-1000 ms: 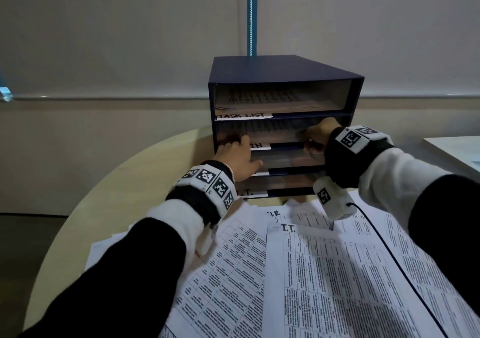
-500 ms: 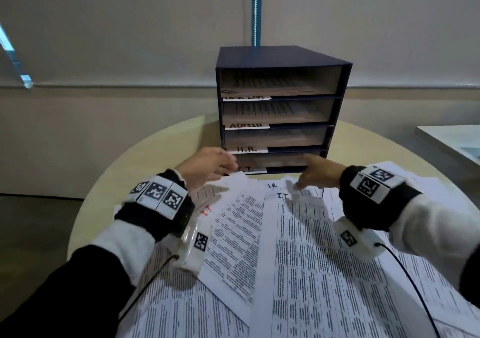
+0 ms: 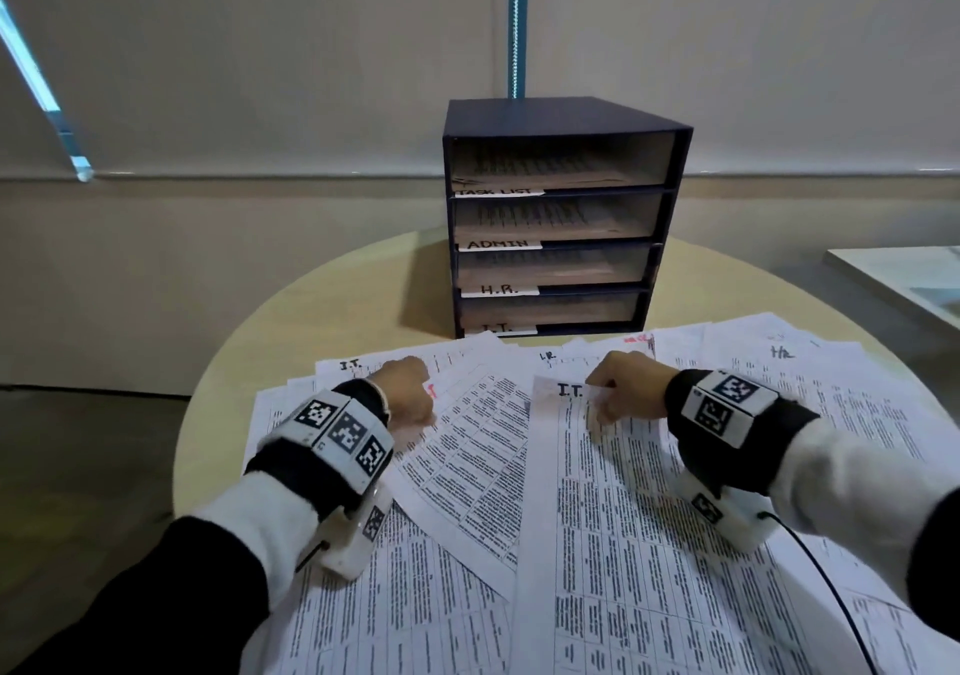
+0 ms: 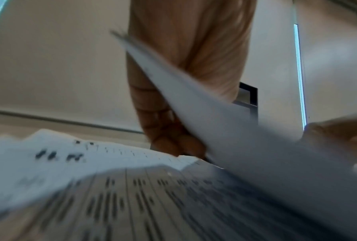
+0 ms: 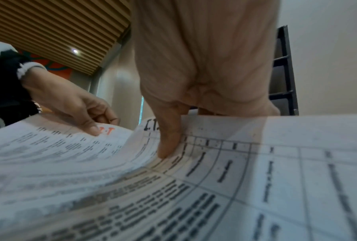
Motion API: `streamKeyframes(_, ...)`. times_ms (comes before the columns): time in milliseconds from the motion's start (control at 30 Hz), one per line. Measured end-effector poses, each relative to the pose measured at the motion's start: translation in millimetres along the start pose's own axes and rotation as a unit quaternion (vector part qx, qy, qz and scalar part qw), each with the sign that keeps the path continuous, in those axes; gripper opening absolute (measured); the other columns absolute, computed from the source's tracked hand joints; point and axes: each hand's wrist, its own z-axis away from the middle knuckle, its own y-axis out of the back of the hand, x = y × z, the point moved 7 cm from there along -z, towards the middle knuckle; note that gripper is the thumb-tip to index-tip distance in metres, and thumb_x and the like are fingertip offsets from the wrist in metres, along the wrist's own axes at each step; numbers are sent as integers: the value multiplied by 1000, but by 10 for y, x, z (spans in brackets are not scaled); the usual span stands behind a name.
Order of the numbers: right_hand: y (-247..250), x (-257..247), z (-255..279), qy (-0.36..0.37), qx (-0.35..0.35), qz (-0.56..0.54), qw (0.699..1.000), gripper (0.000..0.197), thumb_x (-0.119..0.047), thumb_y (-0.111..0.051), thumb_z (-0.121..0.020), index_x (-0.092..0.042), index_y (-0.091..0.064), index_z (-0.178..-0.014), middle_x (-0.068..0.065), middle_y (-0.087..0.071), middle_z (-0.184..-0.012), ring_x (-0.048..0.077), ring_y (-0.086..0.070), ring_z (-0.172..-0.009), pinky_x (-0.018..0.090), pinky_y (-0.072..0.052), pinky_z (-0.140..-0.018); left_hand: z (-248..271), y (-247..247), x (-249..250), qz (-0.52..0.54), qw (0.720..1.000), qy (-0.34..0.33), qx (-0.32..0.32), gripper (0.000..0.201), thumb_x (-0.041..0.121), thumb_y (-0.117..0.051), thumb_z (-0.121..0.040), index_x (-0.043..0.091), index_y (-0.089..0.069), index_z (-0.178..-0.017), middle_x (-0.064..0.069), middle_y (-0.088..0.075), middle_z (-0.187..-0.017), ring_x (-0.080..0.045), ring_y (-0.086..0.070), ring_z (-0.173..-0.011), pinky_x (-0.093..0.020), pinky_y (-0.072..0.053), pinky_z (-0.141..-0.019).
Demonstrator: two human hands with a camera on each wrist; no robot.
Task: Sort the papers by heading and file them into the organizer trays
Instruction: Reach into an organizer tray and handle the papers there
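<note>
We have the right hand (image 3: 626, 388) pinching the top edge of the black-headed "I.T." sheet (image 3: 597, 544), and the left hand (image 3: 408, 394) pinching a red-headed sheet (image 3: 467, 446) in the loose papers (image 3: 831, 414) before the organizer (image 3: 563, 217). Single sheets look light and floppy, best gripped at the top edge. Only the right wrist view shows the thumb (image 5: 169, 140) atop the curling sheet.

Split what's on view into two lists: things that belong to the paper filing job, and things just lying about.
Belongs to the job:
- organizer with trays labelled TASK LIST, ADMIN, H.R., I.T.
- black-headed I.T. sheet, pinched by the right hand
- red-headed sheet, pinched by the left hand
- H.R. sheet

Just lying about:
- round table
- white surface far right
</note>
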Motion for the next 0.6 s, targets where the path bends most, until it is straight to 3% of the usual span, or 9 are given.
streamKeyframes(67, 32, -46, 32, 16, 11, -15, 1000, 36, -7, -61, -84, -24, -53, -53, -5, -52, -66, 18, -51, -79, 26, -42, -72, 31, 129, 84, 44, 996, -54, 48, 7, 10, -57, -89, 11, -54, -95, -11, -57, -107, -19, -51, -86, -23, -38, -65)
streamKeyframes(133, 140, -163, 91, 60, 53, -26, 996, 38, -12, -63, -84, -28, -51, -51, -1, -51, -79, 21, -49, -88, 34, -45, -81, 105, 275, 184, 81, 988, -99, 82, 13, 8, -53, -91, 11, -58, -80, -4, -59, -84, -11, -48, -67, -13, -36, -55)
streamKeyframes(200, 286, -273, 146, 82, 118, 22, 989, 10, -18, -64, -85, -21, -70, -78, 6, -44, -120, 25, -38, -116, 42, -38, -98, 150, 396, 287, 103, 982, -121, 99, 14, 11, -53, -92, 11, -64, -83, 4, -55, -71, -6, -45, -60, -8, -36, -51)
streamKeyframes(233, 373, -330, 179, 90, 157, 59, 982, 15, -21, -64, -85, -19, -72, -97, 4, -34, -137, 26, -28, -127, 43, -31, -104, 168, 465, 351, 101, 980, -135, 110, 14, 13, -54, -92, 9, -66, -89, 4, -56, -72, -7, -46, -63, -12, -39, -58)
streamKeyframes(300, 523, -424, 221, 119, 223, 102, 962, 29, -26, -64, -84, -21, -68, -113, -2, -19, -152, 24, -13, -139, 44, -17, -110, 190, 574, 490, 81, 975, -165, 128, 17, 16, -55, -91, 5, -67, -87, -1, -58, -75, -9, -46, -66, -18, -38, -66)
streamKeyframes(367, 661, -533, 301, 160, 283, 118, 938, 30, -27, -64, -84, -26, -67, -114, -5, -21, -154, 22, -11, -142, 42, -6, -113, 211, 649, 613, 78, 968, -193, 142, 18, 17, -55, -91, 4, -67, -85, 0, -57, -75, -7, -48, -67, -17, -39, -67)
streamKeyframes(467, 781, -511, 345, 145, 307, 117, 933, 29, -26, -55, -90, -25, -63, -119, -4, -45, -136, 18, -31, -127, 34, -10, -105, 250, 767, 714, 104, 954, -210, 186, 17, 19, -57, -90, 7, -69, -90, 1, -60, -78, -11, -55, -71, -25, -48, -75)
streamKeyframes(600, 950, -326, 418, 94, 355, 95, 925, 24, -22, -49, -94, -17, -65, -111, -2, -55, -114, 18, -40, -113, 32, -14, -97, 172, 821, 495, 213, 947, -147, 189, 12, 15, -67, -82, 6, -67, -91, 1, -64, -79, -10, -61, -71, -11, -48, -57)
